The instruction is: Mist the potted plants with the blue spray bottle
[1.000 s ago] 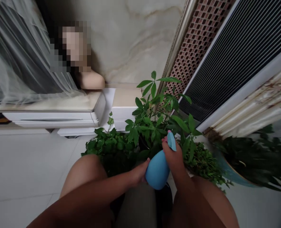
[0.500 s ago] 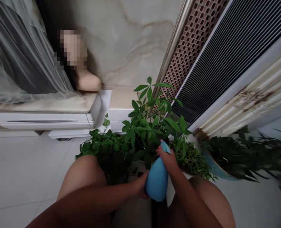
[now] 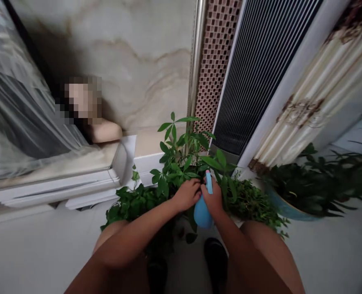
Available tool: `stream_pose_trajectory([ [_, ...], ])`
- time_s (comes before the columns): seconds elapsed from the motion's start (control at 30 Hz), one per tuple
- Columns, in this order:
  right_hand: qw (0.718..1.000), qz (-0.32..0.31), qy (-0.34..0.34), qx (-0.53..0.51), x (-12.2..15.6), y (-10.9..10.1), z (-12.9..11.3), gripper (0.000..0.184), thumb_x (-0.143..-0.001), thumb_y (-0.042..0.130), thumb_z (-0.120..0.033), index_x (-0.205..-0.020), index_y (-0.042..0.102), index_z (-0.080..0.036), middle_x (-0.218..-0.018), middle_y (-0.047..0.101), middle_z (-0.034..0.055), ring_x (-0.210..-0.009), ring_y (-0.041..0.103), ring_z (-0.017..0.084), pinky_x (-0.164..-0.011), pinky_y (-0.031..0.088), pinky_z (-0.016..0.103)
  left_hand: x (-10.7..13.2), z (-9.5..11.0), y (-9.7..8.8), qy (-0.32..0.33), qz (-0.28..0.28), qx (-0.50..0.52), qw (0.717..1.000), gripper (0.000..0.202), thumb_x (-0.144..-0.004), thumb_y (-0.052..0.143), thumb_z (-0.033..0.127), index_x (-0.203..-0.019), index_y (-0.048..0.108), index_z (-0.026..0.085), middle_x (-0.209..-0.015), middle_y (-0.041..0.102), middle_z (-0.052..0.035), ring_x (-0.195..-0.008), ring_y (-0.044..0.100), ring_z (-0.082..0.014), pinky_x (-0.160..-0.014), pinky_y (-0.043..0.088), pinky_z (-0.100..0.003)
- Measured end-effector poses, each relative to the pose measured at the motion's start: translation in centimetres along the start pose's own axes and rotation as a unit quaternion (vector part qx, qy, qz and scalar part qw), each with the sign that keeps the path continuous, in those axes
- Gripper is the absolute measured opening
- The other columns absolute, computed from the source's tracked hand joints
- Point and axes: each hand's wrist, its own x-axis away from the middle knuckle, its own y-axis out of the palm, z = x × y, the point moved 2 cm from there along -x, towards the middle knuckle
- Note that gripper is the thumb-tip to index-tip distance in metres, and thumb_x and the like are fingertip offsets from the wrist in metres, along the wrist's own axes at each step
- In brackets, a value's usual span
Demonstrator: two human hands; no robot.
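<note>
My right hand [image 3: 213, 200] is closed round the neck of a blue spray bottle [image 3: 202, 214], whose nozzle pokes up between the fingers. My left hand [image 3: 187, 193] is curled beside it at the bottle's top, touching it among the leaves. Both hands are pushed into a tall potted plant with hand-shaped leaves [image 3: 184, 157]. What the left fingers grip is hidden by foliage.
A low leafy plant [image 3: 132, 202] stands at left, a small-leaved plant [image 3: 251, 202] at right, and a blue pot with a dark plant [image 3: 287, 208] further right. A white cabinet [image 3: 55, 185], a person behind it, marble wall and window screen [image 3: 260, 69] lie beyond. My dark shoes [image 3: 214, 255] are on the tiled floor.
Both hands and the blue bottle have moved forward and up into the tall plant. My left hand has shifted from the bottle's belly to its top. My view has tilted up.
</note>
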Motion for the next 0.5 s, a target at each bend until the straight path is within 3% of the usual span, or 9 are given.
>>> stream_pose_trajectory([
  [0.1, 0.999, 0.030, 0.024, 0.008, -1.3, 0.1, 0.5, 0.036, -0.062, 0.047, -0.039, -0.087, 0.061, -0.017, -0.076, 0.064, 0.0076, -0.073, 0.060, 0.024, -0.071, 0.049, 0.038, -3.6, -4.2, -2.6, -0.105, 0.030, 0.136, 0.985, 0.049, -0.090, 0.040, 0.032, -0.136, 0.044, 0.014, -0.152, 0.028, -0.0138, -0.143, 0.022, -0.0230, -0.119, 0.015, -0.039],
  [0.2, 0.997, -0.026, 0.072, -0.006, -2.1, 1.1, 1.7, 0.034, -0.062, 0.048, -0.041, -0.083, 0.063, -0.019, -0.072, 0.064, 0.0069, -0.068, 0.060, 0.023, -0.064, 0.050, 0.035, -4.5, -8.3, -5.6, -0.128, 0.107, 0.262, 0.951, 0.054, -0.091, 0.039, 0.041, -0.140, 0.042, 0.017, -0.157, 0.022, -0.0081, -0.147, 0.008, -0.0208, -0.120, 0.004, -0.038],
  [0.3, 0.992, -0.088, 0.090, -0.017, -2.5, 2.5, 3.1, 0.039, -0.059, 0.051, -0.041, -0.086, 0.066, -0.018, -0.076, 0.067, 0.0076, -0.071, 0.063, 0.024, -0.060, 0.050, 0.032, -3.8, -10.7, -7.0, -0.141, 0.138, 0.354, 0.914, 0.056, -0.094, 0.026, 0.047, -0.141, 0.041, 0.021, -0.156, 0.025, -0.0042, -0.145, 0.019, -0.0247, -0.117, 0.016, -0.045],
  [0.4, 0.990, -0.097, 0.104, 0.015, -2.5, 3.4, 4.6, 0.048, -0.059, 0.050, -0.040, -0.098, 0.067, -0.018, -0.087, 0.070, 0.0078, -0.076, 0.065, 0.023, -0.061, 0.050, 0.031, -3.2, -11.3, -7.2, -0.163, 0.127, 0.433, 0.877, 0.059, -0.096, 0.010, 0.046, -0.145, 0.032, 0.022, -0.155, 0.028, -0.0055, -0.140, 0.031, -0.0268, -0.111, 0.028, -0.052],
  [0.5, 0.984, -0.100, 0.121, 0.086, -2.4, 3.3, 6.2, 0.031, -0.057, 0.051, -0.039, -0.075, 0.067, -0.021, -0.065, 0.065, 0.0043, -0.060, 0.061, 0.022, -0.055, 0.047, 0.031, -2.6, -11.5, -7.2, -0.175, 0.098, 0.491, 0.848, 0.059, -0.095, 0.009, 0.047, -0.141, 0.038, 0.023, -0.153, 0.032, -0.0062, -0.136, 0.037, -0.0263, -0.108, 0.030, -0.055],
])
